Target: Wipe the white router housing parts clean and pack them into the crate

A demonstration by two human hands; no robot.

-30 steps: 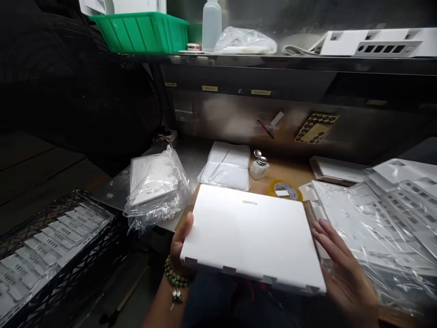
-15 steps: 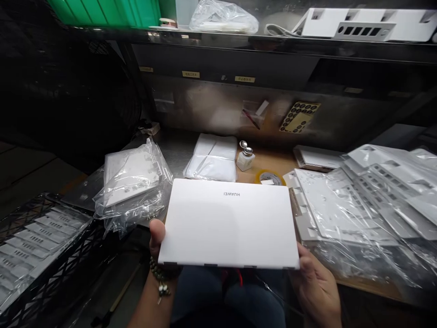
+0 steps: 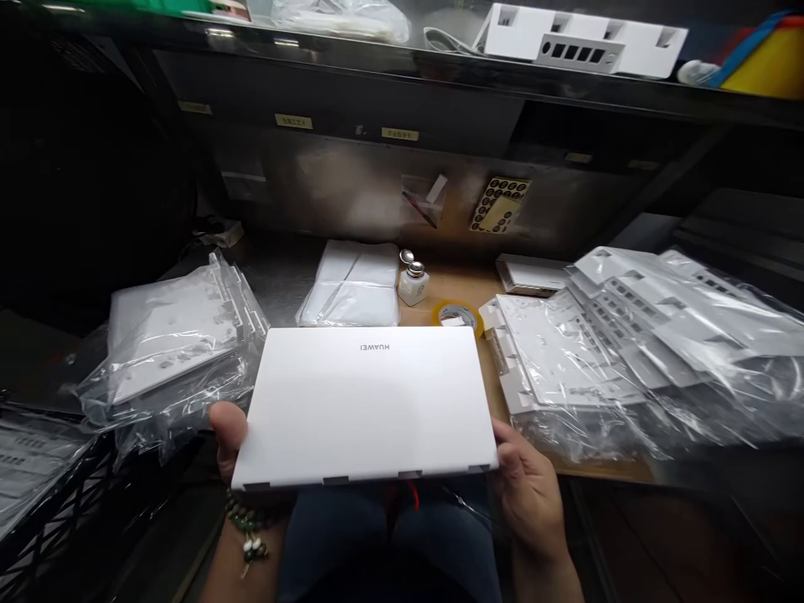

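Note:
A white plastic device cover (image 3: 368,410) with upside-down HUAWEI lettering is held up in front of me, over my lap. My left hand (image 3: 229,435) grips its left end, thumb on the edge, the other fingers hidden beneath. At the right end, my right hand (image 3: 526,481) holds the lower corner between thumb and fingers. Dark notches line the cover's near edge. Past its far edge lie a stack of clear plastic bags (image 3: 355,285), a small pump bottle (image 3: 414,285) with its lid up, and a roll of yellow tape (image 3: 457,316).
Bagged white panels (image 3: 176,335) are piled on the left, and more bagged white covers (image 3: 659,327) on the right. A black crate (image 3: 56,511) with panels stands at lower left. Overhead runs a metal shelf (image 3: 377,67) carrying another white housing (image 3: 584,42).
The view has turned to the right, so everything sits further left in it. Both hands keep hold of the white cover, which stays about level.

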